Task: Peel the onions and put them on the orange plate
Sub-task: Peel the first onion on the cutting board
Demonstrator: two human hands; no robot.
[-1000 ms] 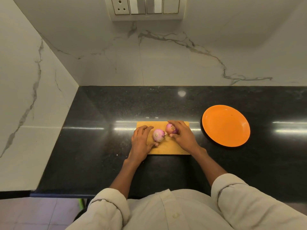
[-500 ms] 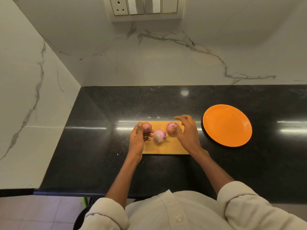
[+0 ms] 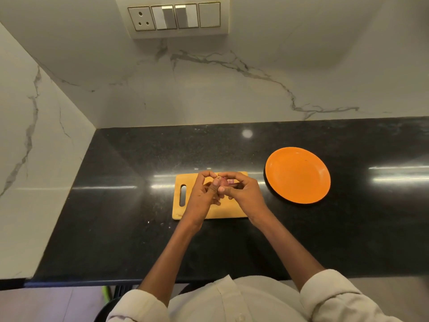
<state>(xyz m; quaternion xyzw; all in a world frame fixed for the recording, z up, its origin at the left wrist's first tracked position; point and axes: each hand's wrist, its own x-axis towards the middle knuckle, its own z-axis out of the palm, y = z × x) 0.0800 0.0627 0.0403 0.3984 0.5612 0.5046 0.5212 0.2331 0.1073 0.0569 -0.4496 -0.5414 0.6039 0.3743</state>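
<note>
onion (image 3: 224,181) between both hands

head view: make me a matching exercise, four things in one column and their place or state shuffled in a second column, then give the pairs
Things:
1. round orange plate
2. rectangular wooden cutting board
3. small reddish onion
4. white wall switch panel

Places or states:
A. pinched between both hands
B. under the hands, with a slot handle at its left end
C. on the marble wall above the counter
D. bare, on the black counter to the right

Pairs: 1-D, 2-B, 3-A, 4-C
</note>
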